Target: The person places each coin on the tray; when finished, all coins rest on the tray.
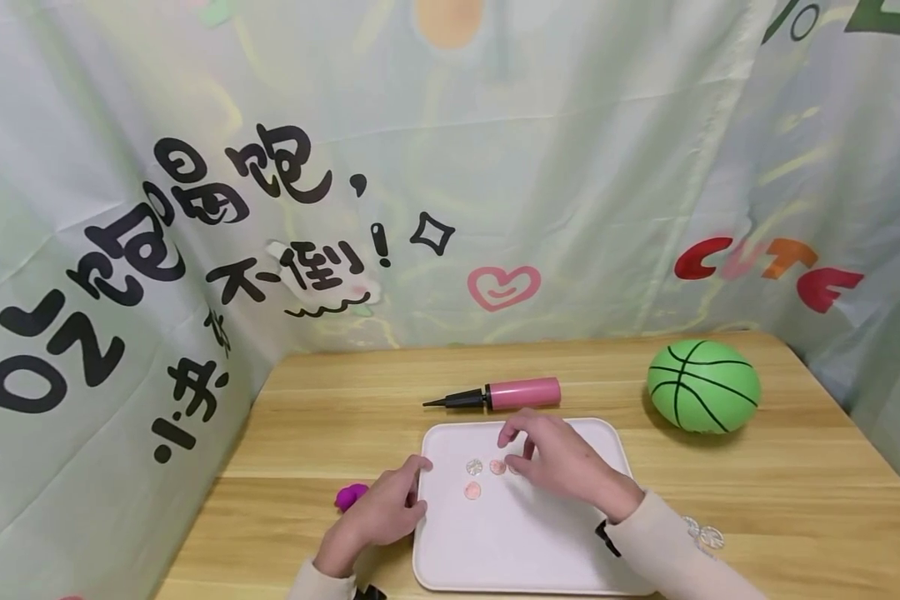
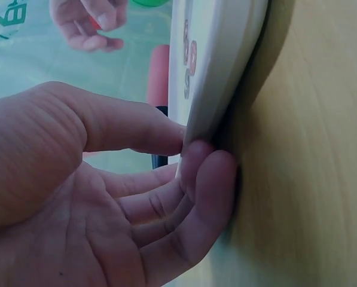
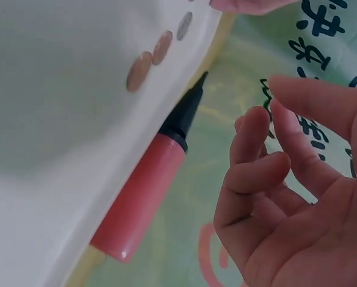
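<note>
My left hand (image 1: 390, 504) holds the left edge of a white tray (image 1: 525, 550), thumb on the rim and fingers curled beneath it in the left wrist view. Over the upper part of the tray hovers my right hand (image 1: 558, 458), its fingers bent and apart. Nothing shows between its thumb and fingertips in the right wrist view. Below and beside it on the tray lie a silver coin (image 1: 474, 467), a copper-coloured coin (image 1: 497, 467) and another copper-coloured coin (image 1: 472, 491). One more coin is partly hidden by the right thumb.
Behind the tray lies a pink hand pump (image 1: 525, 393) with a black nozzle. A green ball (image 1: 703, 387) sits at the back right. Silver coins (image 1: 711, 537) lie on the wooden table (image 1: 810, 467) beside the right sleeve. Something purple (image 1: 351, 497) shows behind the left hand.
</note>
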A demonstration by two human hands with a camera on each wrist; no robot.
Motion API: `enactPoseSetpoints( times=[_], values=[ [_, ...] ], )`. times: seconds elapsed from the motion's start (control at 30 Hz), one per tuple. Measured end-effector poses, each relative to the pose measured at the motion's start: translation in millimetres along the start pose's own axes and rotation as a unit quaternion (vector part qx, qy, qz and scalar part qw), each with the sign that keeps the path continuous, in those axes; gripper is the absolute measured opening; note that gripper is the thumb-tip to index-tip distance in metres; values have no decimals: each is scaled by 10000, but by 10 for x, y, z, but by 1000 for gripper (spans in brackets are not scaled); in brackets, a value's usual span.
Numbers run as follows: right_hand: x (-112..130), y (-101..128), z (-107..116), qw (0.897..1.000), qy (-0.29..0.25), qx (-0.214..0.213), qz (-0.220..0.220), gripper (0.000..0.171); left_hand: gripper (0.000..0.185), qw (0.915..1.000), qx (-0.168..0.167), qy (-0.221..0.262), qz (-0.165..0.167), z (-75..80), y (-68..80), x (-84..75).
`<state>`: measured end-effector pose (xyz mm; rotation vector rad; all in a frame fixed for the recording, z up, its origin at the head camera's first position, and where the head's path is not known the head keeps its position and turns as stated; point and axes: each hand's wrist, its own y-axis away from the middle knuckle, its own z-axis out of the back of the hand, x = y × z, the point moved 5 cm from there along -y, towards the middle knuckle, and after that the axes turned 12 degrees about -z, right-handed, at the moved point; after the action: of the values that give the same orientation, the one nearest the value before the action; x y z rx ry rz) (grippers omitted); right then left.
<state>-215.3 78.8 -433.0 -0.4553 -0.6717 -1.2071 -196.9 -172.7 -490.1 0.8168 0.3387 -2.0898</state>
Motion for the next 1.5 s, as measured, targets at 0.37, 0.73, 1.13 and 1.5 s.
enactPoseSetpoints(
  times=[0.37, 0.73, 1.13, 1.5],
  values=[
    [-330, 357, 401, 9985, 349, -77, 426, 32, 48, 9999, -29, -91, -39, 13, 19, -49],
    [-816, 841, 672, 9968, 83, -687, 392, 39, 47, 9980, -509, -93, -355, 16, 100, 16],
    [-1284, 1142, 869, 9924, 227, -1201, 113, 41, 47, 9972, -599, 97, -433, -28, 114, 69],
    [-1612, 1287, 852, 9959, 707, -245, -503, 41, 48, 9975, -409, 241, -530, -5, 94, 82]
  ],
)
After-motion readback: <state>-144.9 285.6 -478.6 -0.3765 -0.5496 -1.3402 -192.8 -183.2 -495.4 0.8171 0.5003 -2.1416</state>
